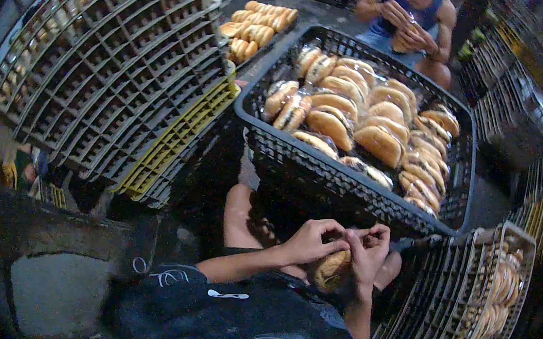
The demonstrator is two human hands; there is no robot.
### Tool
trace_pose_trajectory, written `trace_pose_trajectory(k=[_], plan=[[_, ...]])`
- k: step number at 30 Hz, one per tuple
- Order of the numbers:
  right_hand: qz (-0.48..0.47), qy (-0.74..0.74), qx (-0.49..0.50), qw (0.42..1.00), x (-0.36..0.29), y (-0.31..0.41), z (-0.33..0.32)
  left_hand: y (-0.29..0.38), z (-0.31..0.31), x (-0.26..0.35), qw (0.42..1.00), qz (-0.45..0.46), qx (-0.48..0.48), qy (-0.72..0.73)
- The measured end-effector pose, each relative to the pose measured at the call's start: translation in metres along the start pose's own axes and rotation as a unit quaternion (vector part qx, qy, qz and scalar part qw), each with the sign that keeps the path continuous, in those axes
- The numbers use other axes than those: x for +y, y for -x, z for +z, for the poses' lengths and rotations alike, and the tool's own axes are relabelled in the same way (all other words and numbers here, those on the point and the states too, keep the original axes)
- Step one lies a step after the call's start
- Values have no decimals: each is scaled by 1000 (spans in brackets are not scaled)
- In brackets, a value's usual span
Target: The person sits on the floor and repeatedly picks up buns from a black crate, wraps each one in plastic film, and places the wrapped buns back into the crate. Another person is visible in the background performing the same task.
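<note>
Above my lap a filled bun (333,270) hangs in what looks like a clear plastic bag. My left hand (312,239) pinches the top of that bag between thumb and fingers. Right beside it, thumbs almost touching, my right hand (367,251) grips the other side of the bag's top. The bun's lower part is partly shaded, and the bag's edge is too fine to make out. Just beyond my hands stands a black plastic crate (350,193), holding rows of clear-bagged buns (331,126) with dark filling.
Tall stacks of plastic crates rise at left (111,61) and near right (441,289), the right one with buns on top. Unwrapped buns (259,26) sit in rows behind. Across the black crate, a seated person (408,28) holds a bun in both hands.
</note>
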State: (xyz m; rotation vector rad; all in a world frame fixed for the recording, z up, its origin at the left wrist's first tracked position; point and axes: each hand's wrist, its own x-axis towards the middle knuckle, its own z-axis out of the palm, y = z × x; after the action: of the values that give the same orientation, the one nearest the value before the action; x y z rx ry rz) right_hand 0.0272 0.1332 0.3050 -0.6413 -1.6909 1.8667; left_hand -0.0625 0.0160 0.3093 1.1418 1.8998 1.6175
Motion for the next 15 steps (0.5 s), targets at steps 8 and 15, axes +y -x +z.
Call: trace_pose_trajectory(k=[8,15], plan=[[-154,315,-102,931,-23,1,-9,3,6,0,998,15,-12,-52],[162,248,-87,951,5,54,-26,23,22,-29,960,-110,-202,-161]])
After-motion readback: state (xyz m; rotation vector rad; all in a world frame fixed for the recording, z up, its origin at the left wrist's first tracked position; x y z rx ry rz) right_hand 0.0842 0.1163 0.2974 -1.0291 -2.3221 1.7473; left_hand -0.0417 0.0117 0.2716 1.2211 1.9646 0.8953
